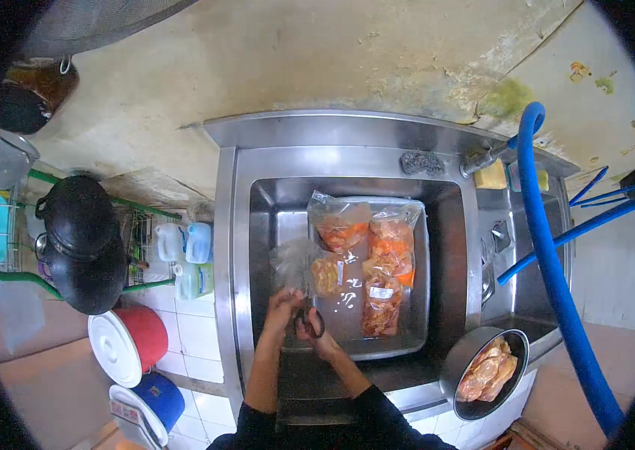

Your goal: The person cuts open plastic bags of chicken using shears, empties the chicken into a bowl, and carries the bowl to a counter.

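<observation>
Now your left hand point(281, 306) pinches a clear plastic bag point(293, 264) taut at the sink's point(241, 247) front-left corner while your right hand point(317, 335) grips scissors point(310, 321), blades just beside it; marinated meat bags point(366, 259) lie on the tray point(419, 330).

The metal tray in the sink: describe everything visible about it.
The metal tray is a shallow, rectangular pan of shiny, steel-looking metal with rounded corners and a raised rim. It lies flat inside the sink basin, filling most of its right side. Several clear plastic bags of orange-red food lie on it in two rough rows, covering the upper and middle part; its near part is bare and reflective. The left hand and right hand, with scissors, are at its near-left corner.
</observation>
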The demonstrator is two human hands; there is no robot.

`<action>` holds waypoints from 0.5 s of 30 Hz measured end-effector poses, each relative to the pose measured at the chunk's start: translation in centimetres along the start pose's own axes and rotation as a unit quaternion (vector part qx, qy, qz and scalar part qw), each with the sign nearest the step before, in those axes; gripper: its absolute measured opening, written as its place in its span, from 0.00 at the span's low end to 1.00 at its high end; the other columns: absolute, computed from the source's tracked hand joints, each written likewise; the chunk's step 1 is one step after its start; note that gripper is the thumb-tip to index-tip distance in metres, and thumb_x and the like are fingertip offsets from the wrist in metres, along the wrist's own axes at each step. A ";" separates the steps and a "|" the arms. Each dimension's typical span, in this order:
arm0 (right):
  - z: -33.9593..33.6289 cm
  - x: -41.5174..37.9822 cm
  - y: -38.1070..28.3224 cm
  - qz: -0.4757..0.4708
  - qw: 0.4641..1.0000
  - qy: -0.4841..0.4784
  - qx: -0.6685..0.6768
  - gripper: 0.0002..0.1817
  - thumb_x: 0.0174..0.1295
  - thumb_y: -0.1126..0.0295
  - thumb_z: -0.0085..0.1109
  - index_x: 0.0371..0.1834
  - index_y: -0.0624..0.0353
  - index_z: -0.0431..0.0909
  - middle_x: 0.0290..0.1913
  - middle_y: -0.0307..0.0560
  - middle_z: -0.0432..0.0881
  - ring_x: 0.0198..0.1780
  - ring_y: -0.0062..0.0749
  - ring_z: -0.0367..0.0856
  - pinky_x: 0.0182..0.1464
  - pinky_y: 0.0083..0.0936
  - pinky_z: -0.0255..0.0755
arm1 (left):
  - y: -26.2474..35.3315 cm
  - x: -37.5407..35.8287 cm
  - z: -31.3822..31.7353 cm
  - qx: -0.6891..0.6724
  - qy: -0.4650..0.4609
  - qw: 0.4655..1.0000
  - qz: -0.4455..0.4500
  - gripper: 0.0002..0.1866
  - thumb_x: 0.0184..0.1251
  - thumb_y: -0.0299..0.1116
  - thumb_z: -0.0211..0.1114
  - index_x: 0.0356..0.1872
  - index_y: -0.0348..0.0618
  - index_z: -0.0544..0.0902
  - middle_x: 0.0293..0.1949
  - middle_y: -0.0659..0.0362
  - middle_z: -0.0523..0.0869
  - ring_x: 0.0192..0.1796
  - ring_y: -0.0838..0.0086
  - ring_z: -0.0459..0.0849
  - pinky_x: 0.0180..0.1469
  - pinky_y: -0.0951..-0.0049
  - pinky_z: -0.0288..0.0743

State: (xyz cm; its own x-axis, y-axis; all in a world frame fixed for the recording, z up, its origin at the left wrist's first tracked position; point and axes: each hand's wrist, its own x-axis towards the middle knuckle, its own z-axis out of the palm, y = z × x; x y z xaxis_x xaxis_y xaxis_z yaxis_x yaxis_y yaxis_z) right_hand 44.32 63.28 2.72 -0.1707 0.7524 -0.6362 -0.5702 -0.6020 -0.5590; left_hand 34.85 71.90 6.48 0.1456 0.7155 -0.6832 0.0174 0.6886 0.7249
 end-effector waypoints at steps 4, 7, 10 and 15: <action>-0.7 1.3 -0.4 -0.032 0.998 0.013 0.057 0.33 0.54 0.30 0.43 0.30 0.53 0.71 0.24 0.35 0.69 0.28 0.21 0.67 0.34 0.19 0.60 | -1.5 1.3 -1.5 -0.034 -0.101 0.994 -0.013 0.08 0.60 0.34 0.62 0.33 0.41 0.80 0.31 0.64 0.80 0.33 0.79 0.77 0.36 0.76 0.69; -2.1 2.2 -1.7 -0.037 0.999 0.027 -0.003 0.32 0.56 0.32 0.43 0.28 0.53 0.69 0.25 0.36 0.69 0.27 0.22 0.67 0.34 0.19 0.60 | -2.3 1.6 -1.9 -0.142 -0.229 0.962 -0.053 0.07 0.61 0.33 0.61 0.35 0.42 0.79 0.32 0.63 0.80 0.35 0.76 0.78 0.40 0.73 0.70; -1.7 2.7 -3.6 -0.034 0.998 0.057 -0.023 0.32 0.55 0.30 0.43 0.28 0.52 0.68 0.25 0.35 0.69 0.27 0.21 0.66 0.31 0.18 0.58 | -5.3 3.6 -2.2 -0.215 -0.298 0.930 -0.017 0.06 0.61 0.31 0.59 0.37 0.42 0.78 0.33 0.62 0.80 0.38 0.73 0.79 0.44 0.73 0.70; -1.7 3.8 -5.4 -0.029 0.991 0.086 -0.103 0.33 0.54 0.28 0.41 0.28 0.50 0.68 0.22 0.32 0.66 0.23 0.19 0.63 0.28 0.17 0.53 | -6.2 2.4 -1.7 -0.217 -0.207 0.954 -0.014 0.08 0.59 0.32 0.60 0.37 0.41 0.78 0.39 0.62 0.80 0.47 0.71 0.76 0.55 0.71 0.63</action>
State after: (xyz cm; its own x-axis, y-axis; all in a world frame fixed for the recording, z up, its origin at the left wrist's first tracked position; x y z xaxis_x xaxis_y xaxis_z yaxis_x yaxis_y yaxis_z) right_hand 48.09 68.93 2.43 0.0076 0.7417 -0.6707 -0.3961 -0.6136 -0.6830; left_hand 33.40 69.59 0.16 0.5311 0.6501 -0.5434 -0.3706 0.7549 0.5411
